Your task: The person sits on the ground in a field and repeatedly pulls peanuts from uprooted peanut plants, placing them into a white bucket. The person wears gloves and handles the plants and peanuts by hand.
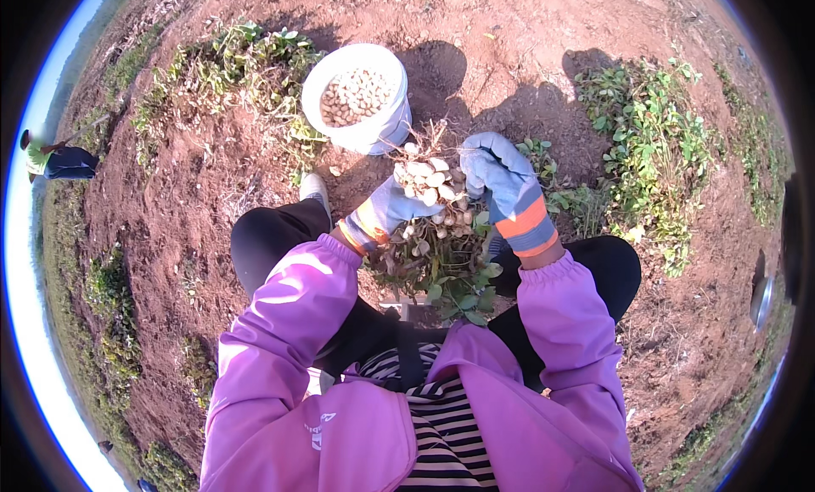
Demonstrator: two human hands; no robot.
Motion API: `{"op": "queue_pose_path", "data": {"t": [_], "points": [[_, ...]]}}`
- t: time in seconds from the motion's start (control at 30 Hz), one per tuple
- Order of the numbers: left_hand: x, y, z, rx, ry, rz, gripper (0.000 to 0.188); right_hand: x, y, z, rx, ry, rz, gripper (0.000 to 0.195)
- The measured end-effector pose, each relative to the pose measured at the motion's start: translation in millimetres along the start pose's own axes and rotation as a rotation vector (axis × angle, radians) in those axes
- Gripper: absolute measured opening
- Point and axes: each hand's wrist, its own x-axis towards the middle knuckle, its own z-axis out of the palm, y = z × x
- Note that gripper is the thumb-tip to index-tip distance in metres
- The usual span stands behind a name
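Note:
A bunch of peanut pods (430,177) with thin roots hangs together on its plants, above my lap. My left hand (395,205), in a grey work glove with an orange-striped cuff, grips the bunch from the left. At its right edge is my right hand (500,170), in a matching glove with fingers bent; whether a pod is between its fingertips is hidden. The green leaves of the plants (461,288) hang down between my legs. Just beyond my left hand stands a white plastic bucket (395,119) holding many picked peanuts (356,97).
Heaps of leafy peanut plants lie at the upper left (245,65) and right (656,142) on reddish soil. A metal object (761,303) is at the far right. Another person (63,161) is at the far left with a long-handled tool. My shoe (314,189) is near the bucket.

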Motion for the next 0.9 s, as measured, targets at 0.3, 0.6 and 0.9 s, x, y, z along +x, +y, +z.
{"op": "queue_pose_path", "data": {"t": [0.3,0.6,0.9], "points": [[4,9,8,-0.100,0.068,-0.107,0.046,5,14,8,-0.547,-0.076,-0.232,0.036],[14,-10,-8,0.536,-0.081,-0.037,0.045,7,9,7,-0.850,-0.108,-0.206,0.039],[1,-2,12,0.064,0.153,-0.084,0.038,6,21,13,-0.916,-0.059,-0.441,0.031]]}}
